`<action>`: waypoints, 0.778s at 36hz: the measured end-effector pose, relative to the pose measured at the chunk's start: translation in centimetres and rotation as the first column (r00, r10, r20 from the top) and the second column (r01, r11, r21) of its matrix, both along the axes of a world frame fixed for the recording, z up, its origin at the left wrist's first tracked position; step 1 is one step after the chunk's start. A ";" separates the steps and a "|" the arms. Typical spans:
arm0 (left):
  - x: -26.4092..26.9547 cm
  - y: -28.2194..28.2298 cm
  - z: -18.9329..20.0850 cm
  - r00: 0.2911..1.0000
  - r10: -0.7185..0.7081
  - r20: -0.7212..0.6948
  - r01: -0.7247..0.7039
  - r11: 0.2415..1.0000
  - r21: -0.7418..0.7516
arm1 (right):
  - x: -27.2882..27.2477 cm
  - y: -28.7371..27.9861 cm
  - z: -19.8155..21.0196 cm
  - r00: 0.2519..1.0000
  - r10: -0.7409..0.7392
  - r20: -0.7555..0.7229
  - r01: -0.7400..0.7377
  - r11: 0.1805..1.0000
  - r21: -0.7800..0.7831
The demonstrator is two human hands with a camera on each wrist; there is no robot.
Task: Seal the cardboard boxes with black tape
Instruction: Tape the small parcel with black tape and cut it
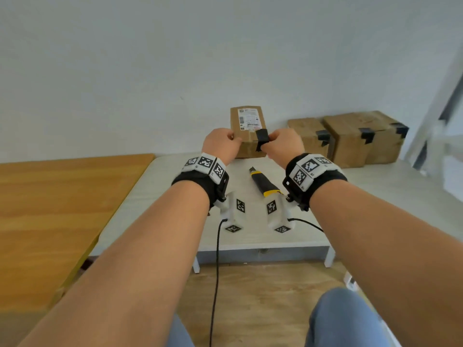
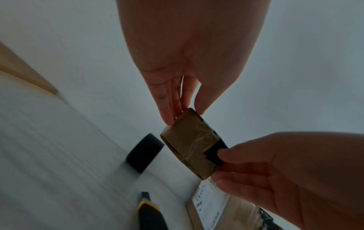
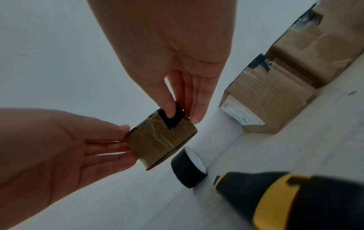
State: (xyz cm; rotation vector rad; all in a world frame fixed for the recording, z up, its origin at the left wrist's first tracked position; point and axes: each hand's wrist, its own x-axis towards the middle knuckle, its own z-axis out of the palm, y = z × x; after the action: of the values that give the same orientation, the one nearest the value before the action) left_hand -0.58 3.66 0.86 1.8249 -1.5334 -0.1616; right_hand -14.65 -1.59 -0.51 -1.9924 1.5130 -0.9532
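Observation:
A small cardboard box [image 1: 248, 131] with a white label is held up above the white table between both hands. My left hand [image 1: 234, 140] pinches its left end [image 2: 185, 113]. My right hand [image 1: 266, 144] grips the right corner, the thumb pressing a strip of black tape [image 1: 261, 137] that wraps over the edge [image 3: 173, 119]. The box's brown side [image 3: 157, 140] carries clear tape too. The black tape roll [image 3: 187, 168] lies on the table below the box and is hidden in the head view.
A yellow and black utility knife [image 1: 263, 184] lies on the white table [image 1: 150, 196] between my wrists. Cardboard boxes with black tape on them [image 1: 350, 139] stand at the back right by the wall. A wooden table [image 1: 62, 209] adjoins on the left.

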 end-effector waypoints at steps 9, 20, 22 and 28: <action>-3.0 -4.1 -1.6 0.998 -0.056 -0.025 0.058 0.996 0.068 | -3.0 -2.9 -1.0 0.995 -0.095 -0.018 0.096 0.993 0.075; -3.7 -6.1 -4.4 0.993 -0.094 -0.069 0.109 0.956 0.271 | -2.4 -4.3 -3.5 0.995 -0.035 -0.095 0.050 0.986 0.158; -3.9 -6.3 -4.8 0.992 -0.110 -0.067 0.125 0.943 0.307 | -2.3 -4.6 -3.9 0.990 -0.014 -0.142 0.039 0.983 0.179; -4.1 -7.4 -5.2 0.988 -0.155 -0.016 0.149 0.909 0.389 | -2.5 -5.6 -4.7 0.978 0.006 -0.209 0.042 0.973 0.227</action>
State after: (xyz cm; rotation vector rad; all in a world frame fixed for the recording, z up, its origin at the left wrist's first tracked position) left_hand -4.66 -3.75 -4.35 2.0062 -1.7503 -0.5647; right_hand -17.12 -7.20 -5.22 -1.9596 1.6716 -0.5573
